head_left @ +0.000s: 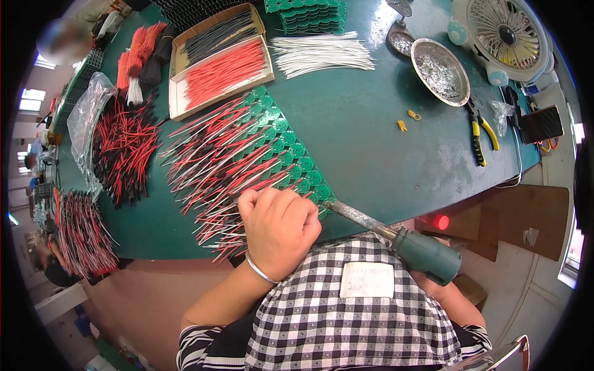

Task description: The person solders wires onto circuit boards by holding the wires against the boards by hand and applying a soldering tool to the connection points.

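My left hand [278, 226], with a silver bangle at its wrist, is closed over the near end of a panel of round green circuit boards [288, 139]. Its fingertips point down among the wires, so what they pinch is hidden. Red, white and black wires [229, 167] stand in rows on the panel and lean left. In my right hand [428, 284] is a soldering iron [427, 250] with a thick green handle, which covers most of the fingers. The iron's tip touches or nearly touches the panel's near right corner, just right of my left hand.
A cardboard box [270, 74] holds red and black wires. White wires [322, 52] lie beside it, below stacked green panels [309, 13]. To the right are a metal bowl of solder scraps [440, 71], yellow-handled pliers [479, 133] and a fan [504, 37]. Wired bundles [127, 145] fill the left.
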Demonstrator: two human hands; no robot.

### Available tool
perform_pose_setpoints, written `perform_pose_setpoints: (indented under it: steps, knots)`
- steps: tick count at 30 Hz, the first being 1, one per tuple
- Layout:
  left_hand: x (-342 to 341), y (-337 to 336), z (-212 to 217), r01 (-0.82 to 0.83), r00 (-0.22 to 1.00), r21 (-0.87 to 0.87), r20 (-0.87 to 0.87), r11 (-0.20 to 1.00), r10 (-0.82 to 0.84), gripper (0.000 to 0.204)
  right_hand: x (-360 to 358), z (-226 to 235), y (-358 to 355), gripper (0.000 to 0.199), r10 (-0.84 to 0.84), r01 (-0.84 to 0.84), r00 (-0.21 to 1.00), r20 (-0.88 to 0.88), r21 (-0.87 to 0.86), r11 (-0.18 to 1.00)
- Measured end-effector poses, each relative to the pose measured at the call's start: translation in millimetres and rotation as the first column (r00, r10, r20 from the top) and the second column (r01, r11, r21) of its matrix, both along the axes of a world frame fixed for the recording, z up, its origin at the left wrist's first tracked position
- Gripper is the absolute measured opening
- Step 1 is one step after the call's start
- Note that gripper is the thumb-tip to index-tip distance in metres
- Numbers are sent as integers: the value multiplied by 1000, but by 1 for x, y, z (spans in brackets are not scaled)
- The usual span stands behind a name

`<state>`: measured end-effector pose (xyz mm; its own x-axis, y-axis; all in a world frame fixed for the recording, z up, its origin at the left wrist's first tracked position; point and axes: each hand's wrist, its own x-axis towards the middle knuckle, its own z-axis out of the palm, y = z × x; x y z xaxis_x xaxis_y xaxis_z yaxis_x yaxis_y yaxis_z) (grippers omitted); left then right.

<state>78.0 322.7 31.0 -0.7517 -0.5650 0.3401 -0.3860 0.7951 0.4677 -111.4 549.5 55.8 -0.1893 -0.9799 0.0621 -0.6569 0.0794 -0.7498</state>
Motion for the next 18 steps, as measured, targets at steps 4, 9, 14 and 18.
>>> perform_pose_setpoints:
  steps: [4,9,14,18]
  knots:
    - [-1,0,-1,-2,1000,-7,-13,1000,2,17,0,-2,4,30,-17,14,998,56,49,999]
    - [-2,0,-1,-3,1000,-14,-16,1000,3,18,-1,1,-7,25,18,-18,999,26,-4,1000]
    - [-1,0,-2,-14,1000,-26,-9,1000,14,18,-4,0,-3,26,60,-68,992,108,67,995]
    - [-2,0,-1,-21,1000,-27,-8,999,21,18,-5,-25,37,45,-34,14,987,158,127,992]
